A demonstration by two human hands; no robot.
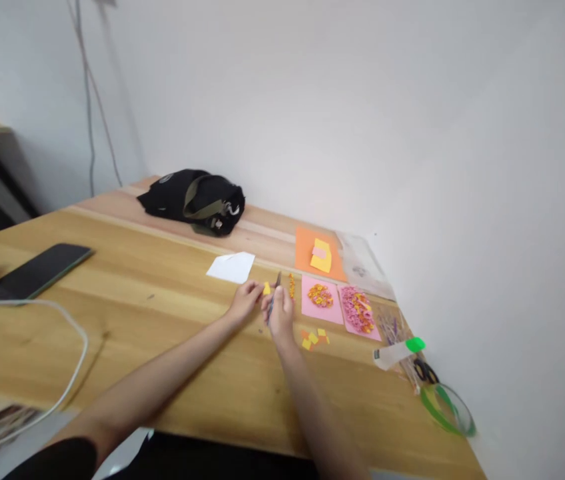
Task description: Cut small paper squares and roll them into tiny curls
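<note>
My left hand point(245, 300) pinches a small piece of yellow paper point(267, 288) over the wooden table. Close beside it, my right hand point(280, 312) is closed around a slim dark tool with a pointed tip point(278, 280); whether it is a blade or scissors is not clear. The tip is near the yellow piece. Just right of the tool lies a narrow row of orange and yellow bits point(291, 287). Small yellow and orange paper squares point(313, 339) are scattered to the right of my right wrist. A pink sheet point(307, 307) carries a round heap of orange-yellow bits point(320, 295).
Pink and orange curls point(357, 310) cover another sheet. Behind are orange paper point(305, 250), white paper point(232, 267) and a black bag point(192, 200). Rightward lie a green-capped bottle point(395, 353), black handles point(426, 371) and a green tape roll point(435, 410). A phone point(37, 270) and white cable point(80, 333) are left.
</note>
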